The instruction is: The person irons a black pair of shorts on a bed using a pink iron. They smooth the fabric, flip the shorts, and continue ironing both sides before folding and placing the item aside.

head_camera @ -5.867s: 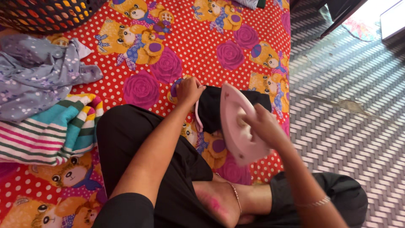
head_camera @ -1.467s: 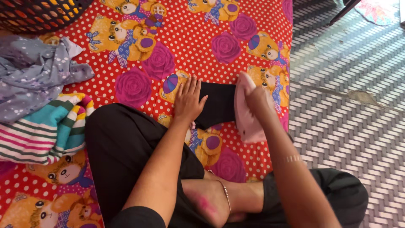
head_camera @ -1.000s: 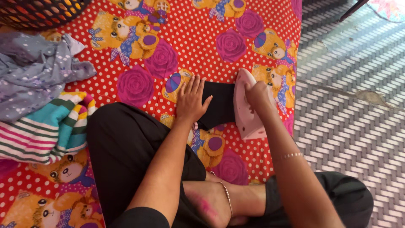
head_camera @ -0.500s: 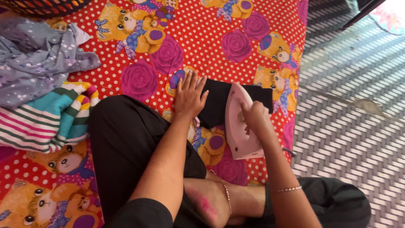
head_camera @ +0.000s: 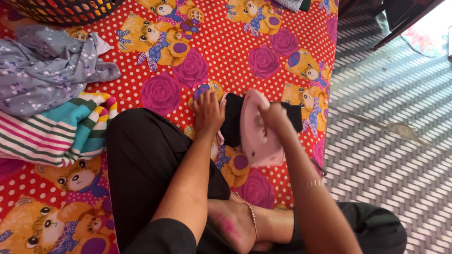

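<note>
My right hand [head_camera: 275, 116] grips the handle of a pink clothes iron [head_camera: 256, 136], which rests on a small black cloth [head_camera: 233, 123] spread on a red blanket with bears and roses [head_camera: 226, 51]. My left hand [head_camera: 208, 112] lies flat with its fingers apart, pressing down the left edge of the black cloth. My legs in black trousers are crossed below, with one bare foot showing.
A striped folded garment [head_camera: 52, 134] and a crumpled grey dotted garment [head_camera: 42, 75] lie at the left. A dark mesh basket [head_camera: 61, 9] stands at the top left. A woven plastic mat [head_camera: 391, 141] covers the floor at the right.
The iron has slid back over the black cloth toward me and to the left. My left hand has stayed on the cloth's edge.
</note>
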